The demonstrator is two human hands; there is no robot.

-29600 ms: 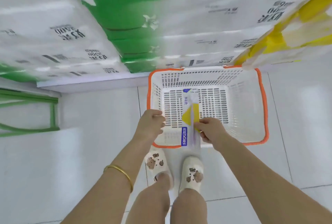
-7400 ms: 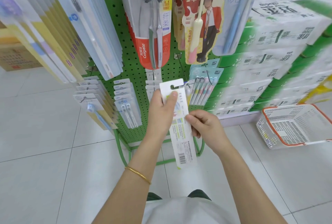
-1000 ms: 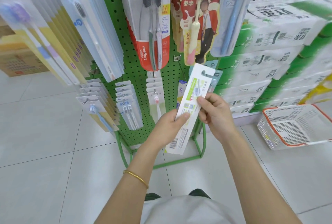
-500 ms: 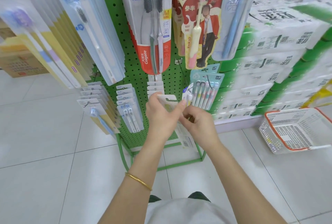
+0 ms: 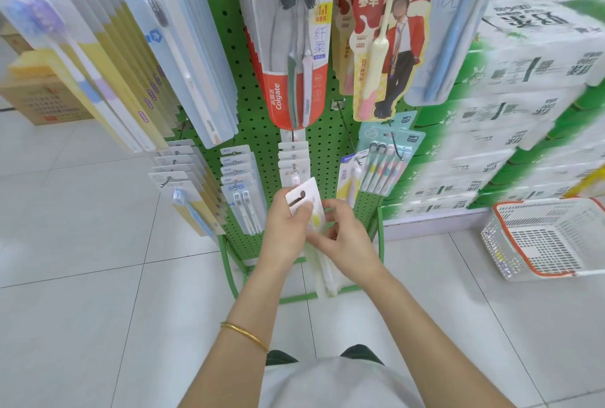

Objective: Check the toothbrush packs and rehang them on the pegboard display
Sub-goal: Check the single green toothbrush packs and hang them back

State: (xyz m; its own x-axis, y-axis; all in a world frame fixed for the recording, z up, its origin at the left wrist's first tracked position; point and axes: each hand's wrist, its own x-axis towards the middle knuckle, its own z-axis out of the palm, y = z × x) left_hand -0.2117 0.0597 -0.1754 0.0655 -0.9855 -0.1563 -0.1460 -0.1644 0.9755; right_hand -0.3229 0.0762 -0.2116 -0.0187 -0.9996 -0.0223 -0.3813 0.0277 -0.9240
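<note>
One pack (image 5: 302, 195) gripped, left hand (image 5: 283, 228), right hand (image 5: 347, 244)

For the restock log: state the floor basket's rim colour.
Orange, edging the white plastic mesh basket; seen in the head view.

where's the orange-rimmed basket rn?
In the head view, the basket sits on the floor at the far right, by the foot of the stacked white-and-green packs and to the right of the green pegboard.

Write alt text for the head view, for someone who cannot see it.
The left hand and right hand hold a white toothbrush pack, hang hole up, before a green pegboard crowded with hanging packs. A white, orange-rimmed basket stands on the floor at right.
</note>
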